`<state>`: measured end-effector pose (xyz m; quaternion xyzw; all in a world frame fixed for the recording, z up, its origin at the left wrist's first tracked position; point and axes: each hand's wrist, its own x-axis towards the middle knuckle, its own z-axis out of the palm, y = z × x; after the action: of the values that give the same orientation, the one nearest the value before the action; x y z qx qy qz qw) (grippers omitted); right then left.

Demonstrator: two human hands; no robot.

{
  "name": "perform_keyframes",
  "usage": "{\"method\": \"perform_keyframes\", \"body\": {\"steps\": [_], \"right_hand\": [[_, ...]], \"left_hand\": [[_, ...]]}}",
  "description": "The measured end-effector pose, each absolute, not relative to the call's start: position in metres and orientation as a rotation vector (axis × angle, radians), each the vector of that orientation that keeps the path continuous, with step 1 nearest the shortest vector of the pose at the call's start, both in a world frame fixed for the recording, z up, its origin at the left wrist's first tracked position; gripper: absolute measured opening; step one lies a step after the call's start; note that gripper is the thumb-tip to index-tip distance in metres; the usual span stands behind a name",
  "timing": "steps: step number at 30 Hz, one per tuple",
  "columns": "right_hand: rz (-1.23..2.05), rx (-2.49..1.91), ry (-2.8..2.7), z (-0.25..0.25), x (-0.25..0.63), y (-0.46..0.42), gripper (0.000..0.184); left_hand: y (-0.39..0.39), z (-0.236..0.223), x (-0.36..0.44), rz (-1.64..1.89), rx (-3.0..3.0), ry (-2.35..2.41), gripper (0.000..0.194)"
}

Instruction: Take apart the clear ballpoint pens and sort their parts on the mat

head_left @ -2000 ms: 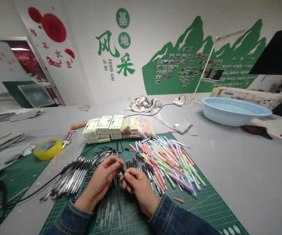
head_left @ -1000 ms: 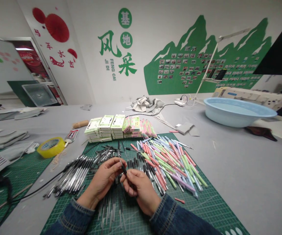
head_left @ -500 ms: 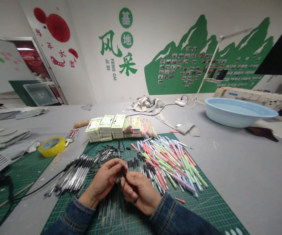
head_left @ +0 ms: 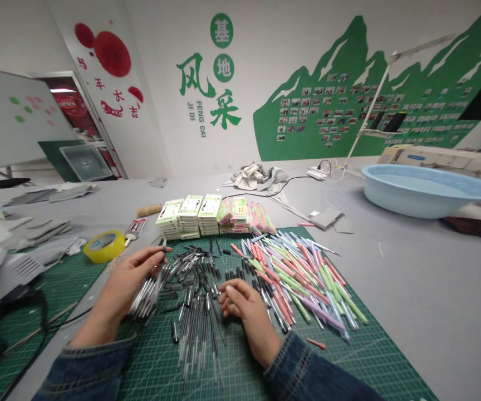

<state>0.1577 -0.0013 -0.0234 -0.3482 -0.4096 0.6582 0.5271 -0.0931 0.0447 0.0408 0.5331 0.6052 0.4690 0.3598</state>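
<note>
My left hand (head_left: 126, 281) reaches left over a pile of clear black-capped pens (head_left: 142, 303), its fingers pinched on one such pen (head_left: 160, 267). My right hand (head_left: 243, 303) rests with curled fingers on the green cutting mat (head_left: 349, 356), among loose black caps (head_left: 234, 275) and thin refills (head_left: 194, 334). Whether it holds anything is hidden. Pastel pen barrels (head_left: 307, 278) lie in a heap to its right.
Stacked pen boxes (head_left: 207, 214) line the mat's far edge. To the left sit a yellow tape roll (head_left: 104, 245), a glue tube (head_left: 136, 227) and a black cable (head_left: 23, 328). A pale blue basin (head_left: 428, 192) stands far right, with crumpled cloth (head_left: 257, 177) behind.
The hands were together at the centre working on one pen. Now my left hand has carried the pen left over the pile, and my right hand has dropped to the mat.
</note>
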Motion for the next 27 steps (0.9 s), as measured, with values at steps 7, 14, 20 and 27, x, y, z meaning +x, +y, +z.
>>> {"method": "perform_keyframes", "body": {"steps": [7, 14, 20, 27], "right_hand": [[1.517, -0.926, -0.998, -0.028, 0.159, 0.002, 0.022], [1.507, -0.939, -0.997, -0.031, 0.159, 0.004, 0.024], [1.483, -0.952, -1.004, -0.032, 0.16, 0.004, 0.018], [1.485, -0.968, -1.006, -0.031, 0.159, 0.005, 0.019]], "left_hand": [[0.055, 0.024, -0.158, 0.419, 1.848, 2.395, 0.036], [0.053, 0.023, -0.137, 0.274, 1.941, 2.398, 0.034], [0.053, 0.021, -0.134, 0.276, 1.935, 2.391, 0.033], [0.05, 0.027, -0.133, 0.264, 1.937, 2.403, 0.031]]}}
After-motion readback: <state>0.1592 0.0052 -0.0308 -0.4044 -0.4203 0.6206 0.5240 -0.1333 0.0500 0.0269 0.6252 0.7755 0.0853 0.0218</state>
